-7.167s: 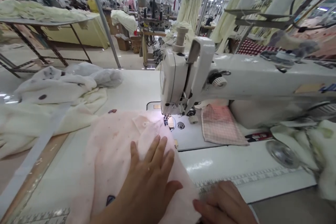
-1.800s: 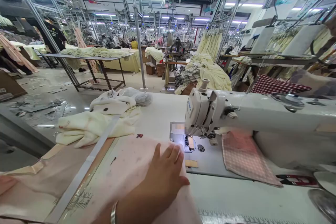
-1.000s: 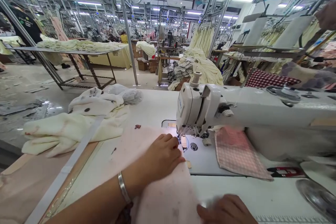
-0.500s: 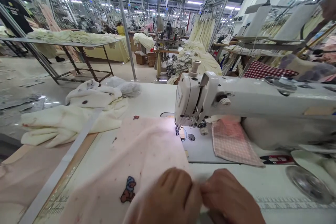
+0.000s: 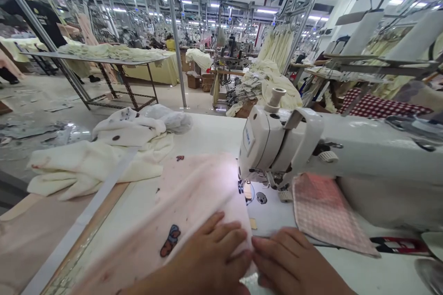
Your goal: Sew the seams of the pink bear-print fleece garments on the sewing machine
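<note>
Pale pink fabric (image 5: 204,189) with small printed figures lies on the sewing machine table, its far right corner under the needle area of the white sewing machine (image 5: 263,143). My left hand (image 5: 221,249) rests on this fabric near its right edge, fingers spread and slightly bent. Close beside it, my right hand (image 5: 294,258) has its fingers pressed together at the fabric's edge, pinching it; its thumb is mostly hidden. The machine's lamp lights the fabric by the presser foot (image 5: 241,187).
A pink checked cloth piece (image 5: 328,212) lies under the machine arm, near red-handled snips (image 5: 398,244). Cream fabric (image 5: 93,166) is heaped at the left, with a white strip (image 5: 83,221) across it. A person in black (image 5: 44,18) stands far left beyond a cloth-laden table (image 5: 110,59).
My left hand has gone from a closed fist to spread fingers on the fabric. The right hand stays at the edge, fingers straighter. The view has shifted, bringing the machine lower and further right.
</note>
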The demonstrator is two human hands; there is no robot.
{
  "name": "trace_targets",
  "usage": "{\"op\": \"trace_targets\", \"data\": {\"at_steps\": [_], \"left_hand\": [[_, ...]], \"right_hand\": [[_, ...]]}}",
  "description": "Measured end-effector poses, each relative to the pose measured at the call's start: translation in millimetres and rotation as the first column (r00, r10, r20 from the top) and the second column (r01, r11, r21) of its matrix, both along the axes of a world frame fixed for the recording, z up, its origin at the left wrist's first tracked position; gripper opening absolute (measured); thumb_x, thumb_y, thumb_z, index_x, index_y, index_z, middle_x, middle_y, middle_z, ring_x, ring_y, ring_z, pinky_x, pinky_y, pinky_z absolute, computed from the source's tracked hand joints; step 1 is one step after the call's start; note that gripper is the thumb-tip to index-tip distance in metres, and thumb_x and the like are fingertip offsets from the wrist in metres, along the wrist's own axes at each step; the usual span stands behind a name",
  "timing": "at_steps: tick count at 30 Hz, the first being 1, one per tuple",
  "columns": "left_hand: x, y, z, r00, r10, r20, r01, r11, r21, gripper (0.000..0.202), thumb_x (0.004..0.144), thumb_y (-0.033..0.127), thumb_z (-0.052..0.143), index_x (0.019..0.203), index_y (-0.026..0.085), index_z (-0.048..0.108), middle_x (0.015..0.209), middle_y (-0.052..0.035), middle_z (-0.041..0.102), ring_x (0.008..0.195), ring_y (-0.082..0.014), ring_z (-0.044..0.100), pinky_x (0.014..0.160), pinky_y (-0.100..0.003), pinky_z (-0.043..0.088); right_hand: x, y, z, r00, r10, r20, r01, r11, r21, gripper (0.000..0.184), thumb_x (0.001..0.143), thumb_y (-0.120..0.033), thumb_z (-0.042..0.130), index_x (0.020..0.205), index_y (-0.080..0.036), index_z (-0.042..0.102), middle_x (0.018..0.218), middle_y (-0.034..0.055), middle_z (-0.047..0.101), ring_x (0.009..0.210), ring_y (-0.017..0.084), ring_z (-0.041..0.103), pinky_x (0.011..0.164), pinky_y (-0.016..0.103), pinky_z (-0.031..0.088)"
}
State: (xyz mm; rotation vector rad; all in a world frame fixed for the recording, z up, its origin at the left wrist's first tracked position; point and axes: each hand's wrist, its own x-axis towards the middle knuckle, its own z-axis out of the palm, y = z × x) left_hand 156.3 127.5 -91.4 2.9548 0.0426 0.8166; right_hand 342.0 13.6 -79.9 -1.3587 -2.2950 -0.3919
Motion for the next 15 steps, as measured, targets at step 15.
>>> {"op": "trace_targets", "data": {"at_steps": [15], "left_hand": [[38.9,100.0,12.2,0.986,-0.037,-0.163,-0.003,0.971,-0.239,0.020,0.093,0.030,0.047,0.096,0.020,0.064,0.096,-0.0048,0.058,0.090,-0.0174,0.052,0.088,-0.031,0.038]], "right_hand": [[21.5,55.2,-13.2,0.976,-0.215,0.015,0.215,0.977,0.010,0.027,0.094,-0.024,0.040,0.104,-0.020,0.065,0.083,0.0060,0.066,0.074,0.018,0.062,0.070,0.032,0.046]]}}
